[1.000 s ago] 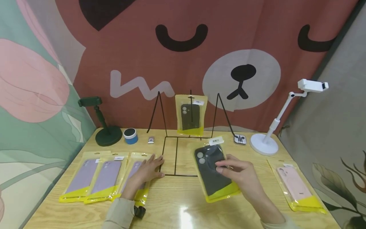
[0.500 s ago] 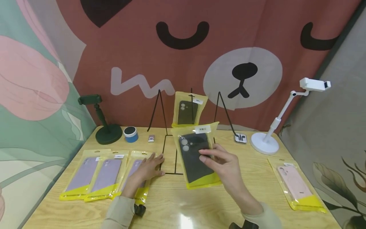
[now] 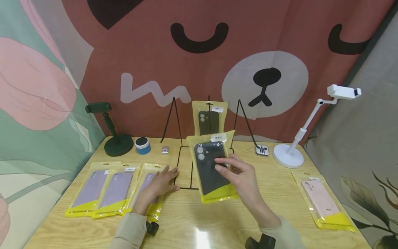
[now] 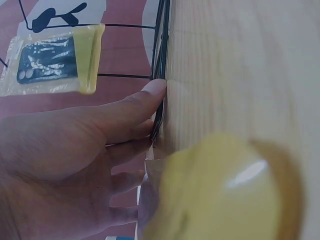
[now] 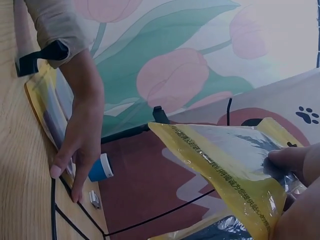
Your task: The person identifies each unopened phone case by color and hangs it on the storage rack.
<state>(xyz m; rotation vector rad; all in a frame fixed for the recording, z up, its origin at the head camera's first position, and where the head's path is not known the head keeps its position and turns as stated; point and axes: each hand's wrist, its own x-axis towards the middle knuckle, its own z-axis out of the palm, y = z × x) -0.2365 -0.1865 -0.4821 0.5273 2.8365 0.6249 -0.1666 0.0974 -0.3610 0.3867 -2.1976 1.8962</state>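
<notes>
Above table (image 3: 280,193), right hand (image 3: 240,176) gripping black case pack (image 3: 211,166)

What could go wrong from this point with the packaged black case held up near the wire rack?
The right hand pinches the black case packet only at one edge, so the slippery bag might slip. The packet hangs close before the packet on the wire rack and might knock it. The left hand rests on a purple case packet and may drag it.

My left hand (image 3: 160,183) lies flat, fingers spread; my right hand (image 3: 237,178) is raised, fingers curled, apparently pinching with the thumb.
</notes>
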